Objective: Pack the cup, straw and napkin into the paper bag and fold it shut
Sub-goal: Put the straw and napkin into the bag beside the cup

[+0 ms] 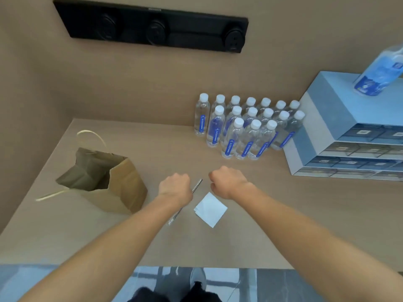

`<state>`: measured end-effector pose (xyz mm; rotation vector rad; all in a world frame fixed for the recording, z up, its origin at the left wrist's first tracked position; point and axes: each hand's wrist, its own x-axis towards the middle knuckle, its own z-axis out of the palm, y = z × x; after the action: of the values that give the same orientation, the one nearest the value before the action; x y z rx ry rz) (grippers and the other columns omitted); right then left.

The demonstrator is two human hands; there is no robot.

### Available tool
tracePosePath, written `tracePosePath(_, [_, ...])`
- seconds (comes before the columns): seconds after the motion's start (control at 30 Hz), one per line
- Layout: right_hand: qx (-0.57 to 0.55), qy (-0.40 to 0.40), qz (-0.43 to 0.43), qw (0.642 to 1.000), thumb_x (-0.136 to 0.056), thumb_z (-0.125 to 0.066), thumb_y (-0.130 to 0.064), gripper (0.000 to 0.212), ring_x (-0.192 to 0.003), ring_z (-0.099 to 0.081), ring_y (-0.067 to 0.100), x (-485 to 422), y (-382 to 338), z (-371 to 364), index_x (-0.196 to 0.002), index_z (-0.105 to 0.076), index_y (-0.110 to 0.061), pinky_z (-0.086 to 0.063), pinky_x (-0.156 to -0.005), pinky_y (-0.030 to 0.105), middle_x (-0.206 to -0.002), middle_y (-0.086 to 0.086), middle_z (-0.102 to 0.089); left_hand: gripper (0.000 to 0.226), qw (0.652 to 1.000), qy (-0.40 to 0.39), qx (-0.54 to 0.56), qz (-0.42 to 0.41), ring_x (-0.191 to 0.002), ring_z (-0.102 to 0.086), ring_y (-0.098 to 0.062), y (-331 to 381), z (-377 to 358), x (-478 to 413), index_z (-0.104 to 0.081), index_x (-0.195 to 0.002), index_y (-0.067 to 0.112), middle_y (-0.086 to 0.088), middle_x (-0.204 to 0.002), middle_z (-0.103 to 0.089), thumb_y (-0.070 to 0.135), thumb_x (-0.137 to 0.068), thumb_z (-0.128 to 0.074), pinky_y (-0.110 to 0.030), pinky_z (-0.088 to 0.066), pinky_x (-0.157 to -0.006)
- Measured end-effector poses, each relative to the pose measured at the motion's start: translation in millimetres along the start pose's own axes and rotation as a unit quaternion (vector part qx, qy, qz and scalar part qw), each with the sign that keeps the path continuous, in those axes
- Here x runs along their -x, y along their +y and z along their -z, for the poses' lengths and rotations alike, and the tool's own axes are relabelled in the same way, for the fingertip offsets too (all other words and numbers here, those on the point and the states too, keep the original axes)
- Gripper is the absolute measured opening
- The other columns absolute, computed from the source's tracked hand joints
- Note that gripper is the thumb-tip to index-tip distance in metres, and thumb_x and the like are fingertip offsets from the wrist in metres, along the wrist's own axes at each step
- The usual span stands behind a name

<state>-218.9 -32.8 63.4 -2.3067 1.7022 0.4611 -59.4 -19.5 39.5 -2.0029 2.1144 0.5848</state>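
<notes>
A brown paper bag stands open on the left of the table, its rope handles loose. A wrapped straw lies diagonally on the table, partly hidden under my left wrist. A folded white napkin lies just right of the straw. My left hand hovers over the straw with fingers curled downward, nothing visibly in it. My right hand is curled the same way above the napkin's far side. No cup is in view.
Several water bottles stand in rows at the back right. A blue drawer unit sits at the far right with a bottle on top. The beige table ends at a near edge; a black socket strip is on the wall.
</notes>
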Motion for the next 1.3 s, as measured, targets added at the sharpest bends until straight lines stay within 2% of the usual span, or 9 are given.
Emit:
tracePosePath(0.13, [-0.030,-0.029,0.007,0.999,-0.091,-0.048,-0.018,0.021,-0.098,-0.062,0.036,-25,-6,-43,-0.107,-0.058,-0.010,-0.040,-0.069,0.033,-0.112,0.014,-0.059,0.017,0.999,-0.020,0.013,0.046,-0.100,-0.062,-0.036,-19,-39,-11,-0.057,-0.100,0.014,-0.012,-0.108,-0.064,0.017,-0.085,-0.049,-0.032,-0.040,-0.069])
tracePosePath(0.3, [-0.056,-0.056,-0.035,0.996,-0.092,-0.053,-0.021,0.027,-0.110,-0.052,0.032,-34,-9,-91,-0.117,-0.055,-0.012,-0.048,-0.083,0.038,-0.118,0.010,-0.055,0.017,0.997,-0.033,0.023,0.071,-0.102,-0.061,-0.037,-32,-73,-20,-0.056,-0.101,0.012,-0.012,-0.111,-0.062,0.021,-0.089,-0.049,-0.035,-0.042,-0.072])
tracePosePath(0.6, [-0.108,-0.043,-0.088,0.989,-0.092,-0.057,-0.025,0.038,-0.114,-0.046,0.029,-37,-5,-126,-0.126,-0.047,-0.012,-0.049,-0.078,0.037,-0.125,0.008,-0.046,0.018,0.995,-0.035,0.045,0.084,-0.102,-0.061,-0.035,-31,-107,-26,-0.059,-0.104,0.012,-0.010,-0.111,-0.059,0.024,-0.091,-0.055,-0.037,-0.048,-0.079])
tracePosePath(0.7, [-0.108,-0.031,-0.106,0.988,-0.089,-0.061,-0.016,0.040,-0.114,-0.047,0.027,-38,-5,-131,-0.126,-0.045,-0.011,-0.050,-0.080,0.036,-0.125,0.008,-0.049,0.020,0.993,-0.048,0.049,0.095,-0.108,-0.060,-0.036,-27,-111,-29,-0.061,-0.107,0.011,-0.013,-0.116,-0.060,0.016,-0.091,-0.050,-0.038,-0.048,-0.084])
tracePosePath(0.9, [-0.207,-0.034,-0.175,0.962,-0.091,-0.062,-0.017,0.028,-0.110,-0.054,0.028,-38,-2,-140,-0.114,-0.049,-0.008,-0.046,-0.072,0.033,-0.116,0.008,-0.059,0.024,0.991,-0.076,0.052,0.096,-0.112,-0.057,-0.037,-19,-115,-30,-0.059,-0.109,0.007,-0.016,-0.120,-0.058,0.013,-0.091,-0.045,-0.038,-0.047,-0.087])
tracePosePath(1.07, [-0.219,-0.054,-0.173,0.959,-0.090,-0.055,-0.014,0.019,-0.101,-0.059,0.029,-38,-1,-140,-0.108,-0.055,-0.009,-0.043,-0.068,0.029,-0.113,0.008,-0.060,0.024,0.991,-0.084,0.062,0.089,-0.109,-0.057,-0.038,-20,-115,-27,-0.058,-0.109,0.005,-0.018,-0.119,-0.058,0.015,-0.092,-0.044,-0.037,-0.047,-0.086])
tracePosePath(1.2, [-0.264,-0.088,-0.173,0.945,-0.083,-0.047,-0.007,0.016,-0.082,-0.054,0.025,-39,0,-136,-0.094,-0.058,-0.013,-0.041,-0.063,0.026,-0.107,0.007,-0.060,0.018,0.983,-0.081,0.133,0.102,-0.100,-0.058,-0.038,-24,-110,-24,-0.057,-0.099,0.007,-0.018,-0.110,-0.061,0.016,-0.089,-0.045,-0.036,-0.048,-0.076])
tracePosePath(1.3, [-0.341,-0.093,-0.181,0.918,-0.081,-0.049,-0.005,0.011,-0.077,-0.053,0.024,-43,2,-133,-0.082,-0.054,-0.015,-0.042,-0.062,0.024,-0.093,0.006,-0.060,0.014,0.972,-0.071,0.197,0.110,-0.096,-0.059,-0.037,-29,-102,-22,-0.057,-0.093,0.009,-0.018,-0.103,-0.064,0.014,-0.087,-0.046,-0.037,-0.052,-0.076])
